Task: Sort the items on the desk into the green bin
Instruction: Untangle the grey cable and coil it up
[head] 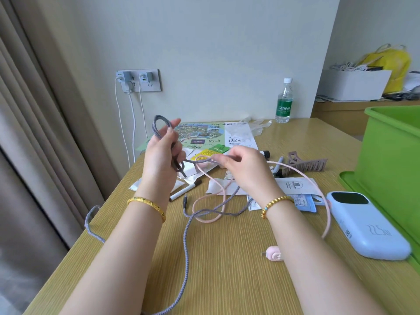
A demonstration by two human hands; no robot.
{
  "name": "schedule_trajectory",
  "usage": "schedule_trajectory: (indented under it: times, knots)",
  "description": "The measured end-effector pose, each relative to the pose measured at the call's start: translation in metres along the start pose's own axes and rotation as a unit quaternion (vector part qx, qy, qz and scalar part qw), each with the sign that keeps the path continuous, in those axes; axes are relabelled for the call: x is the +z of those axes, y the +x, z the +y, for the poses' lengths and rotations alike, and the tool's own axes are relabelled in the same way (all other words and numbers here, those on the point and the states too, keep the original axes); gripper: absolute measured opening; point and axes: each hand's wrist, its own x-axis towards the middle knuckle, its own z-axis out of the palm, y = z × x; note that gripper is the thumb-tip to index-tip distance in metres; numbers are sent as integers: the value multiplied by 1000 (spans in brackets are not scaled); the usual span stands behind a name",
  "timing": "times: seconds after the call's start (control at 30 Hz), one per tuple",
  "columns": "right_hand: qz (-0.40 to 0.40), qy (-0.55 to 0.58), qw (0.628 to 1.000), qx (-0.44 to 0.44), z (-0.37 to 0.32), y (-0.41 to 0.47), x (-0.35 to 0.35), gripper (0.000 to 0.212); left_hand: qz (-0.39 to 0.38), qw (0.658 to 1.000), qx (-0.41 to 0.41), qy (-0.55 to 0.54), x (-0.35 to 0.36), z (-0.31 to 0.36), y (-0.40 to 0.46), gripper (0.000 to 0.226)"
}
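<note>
A grey braided cable [186,237] trails across the wooden desk [222,269] and rises to both hands. My left hand [162,153] grips several folded loops of it above the desk. My right hand [244,169] pinches a stretch of the same cable a little to the right. A pink cable [302,176] lies tangled with the grey one and ends in a pink plug [273,253]. The green bin [391,155] stands at the right edge on its green lid [347,183]. A pale blue power bank [368,226] lies beside it.
Papers, a map [200,133], markers [185,189] and a brown hair claw [306,164] litter the desk's middle. A water bottle [284,101] stands at the back by the wall. Chargers fill a wall socket [138,80]. Curtains hang on the left.
</note>
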Motion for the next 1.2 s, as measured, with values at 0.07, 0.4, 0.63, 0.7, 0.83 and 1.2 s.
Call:
schedule_trajectory:
  times: [0.07,0.4,0.63,0.7,0.83,1.2]
  knots:
    - [36,53,998,6,-4,1,-4,48,13,998,-11,56,1,-4,1,21]
    - [-47,520,852,47,-8,4,-24,17,-216,897,7,386,9,-3,-15,32]
    - [-140,490,861,0,-11,1,-19,27,-234,856,-33,461,18,-6,-25,29]
    - [-110,490,865,9,-10,2,-19,26,-244,858,-29,451,19,-7,-27,23]
    - [-45,492,869,32,-8,4,-18,22,-265,872,-39,409,16,-9,-25,21]
    - [-156,320,930,93,-3,0,-9,11,-137,982,-18,131,12,-6,-10,37]
